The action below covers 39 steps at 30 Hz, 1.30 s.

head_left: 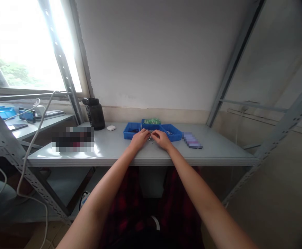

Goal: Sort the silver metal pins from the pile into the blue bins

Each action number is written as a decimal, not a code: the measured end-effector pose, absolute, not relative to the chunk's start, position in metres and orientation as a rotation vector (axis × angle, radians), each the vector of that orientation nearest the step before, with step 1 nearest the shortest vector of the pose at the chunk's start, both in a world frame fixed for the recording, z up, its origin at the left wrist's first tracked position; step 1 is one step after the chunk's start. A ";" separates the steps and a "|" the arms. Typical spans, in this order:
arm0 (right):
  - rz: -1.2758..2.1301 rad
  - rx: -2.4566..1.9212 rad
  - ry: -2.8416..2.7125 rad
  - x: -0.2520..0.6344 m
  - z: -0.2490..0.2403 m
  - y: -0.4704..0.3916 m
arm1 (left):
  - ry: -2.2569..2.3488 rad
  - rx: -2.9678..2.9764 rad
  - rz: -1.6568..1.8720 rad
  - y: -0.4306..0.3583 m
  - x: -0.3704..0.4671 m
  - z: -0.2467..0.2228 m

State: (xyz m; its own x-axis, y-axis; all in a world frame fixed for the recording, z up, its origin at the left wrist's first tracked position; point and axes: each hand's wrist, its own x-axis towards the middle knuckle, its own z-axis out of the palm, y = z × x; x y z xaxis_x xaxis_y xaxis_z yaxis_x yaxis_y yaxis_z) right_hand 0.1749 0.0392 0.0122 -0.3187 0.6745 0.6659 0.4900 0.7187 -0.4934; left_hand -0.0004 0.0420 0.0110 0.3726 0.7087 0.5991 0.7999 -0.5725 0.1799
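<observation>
My left hand [140, 137] and my right hand [161, 139] meet close together over the desk, at the front of several blue bins. The fingers of both are bent and pinched together; what they hold is too small to make out. Small shiny metal pieces [151, 139] lie just below and between the fingertips. Dark small parts sit in the left blue bin [128, 135], beside my left hand. To the right of my right hand stands another blue bin [176, 137] with a few small pieces inside. Behind, a blue bin holds green material [152, 121].
A phone [192, 141] lies right of the bins. On the left are a dark bottle [96, 114], a small white case [111, 128] and a blurred dark object [74, 140]. Metal shelf posts [226, 79] frame the desk [218, 143]. A white cable [34, 138] hangs at left.
</observation>
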 end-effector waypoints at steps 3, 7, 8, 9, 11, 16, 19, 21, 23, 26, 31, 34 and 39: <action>0.196 -0.935 -1.900 0.176 0.013 0.041 | -1.420 -2.481 -1.001 0.042 0.000 0.011; 0.131 -1.042 -1.679 0.180 0.011 0.049 | -1.430 -2.481 -0.980 0.041 0.002 0.011; 0.129 -1.067 -1.634 0.180 0.010 0.052 | -1.421 -2.494 -0.959 0.041 0.002 0.011; 0.131 -1.091 -1.599 0.181 0.009 0.055 | -1.408 -2.509 -0.936 0.041 0.002 0.010; 0.140 -1.126 -1.563 0.182 0.006 0.059 | -1.379 -2.538 -0.895 0.042 0.002 0.009; 0.160 -1.176 -1.551 0.183 0.004 0.064 | -1.370 -2.582 -0.821 0.044 0.001 0.008; 0.188 -1.195 -1.556 0.183 0.003 0.064 | -1.375 -2.600 -0.778 0.043 0.001 0.008; 0.222 -1.194 -1.551 0.183 0.003 0.063 | -1.385 -2.604 -0.750 0.042 0.001 0.009; 0.248 -1.194 -1.539 0.183 0.003 0.063 | -1.398 -2.611 -0.719 0.041 0.001 0.010; 0.269 -1.206 -1.522 0.183 0.004 0.063 | -1.410 -2.619 -0.697 0.040 0.001 0.011; 0.312 -1.224 -1.509 0.182 0.006 0.062 | -1.392 -2.619 -0.717 0.043 0.001 0.009; 0.331 -1.234 -1.518 0.183 0.004 0.063 | -1.371 -2.609 -0.738 0.044 0.000 0.007; 0.256 -1.224 -1.525 0.183 -0.001 0.066 | -1.357 -2.602 -0.745 0.046 0.000 0.006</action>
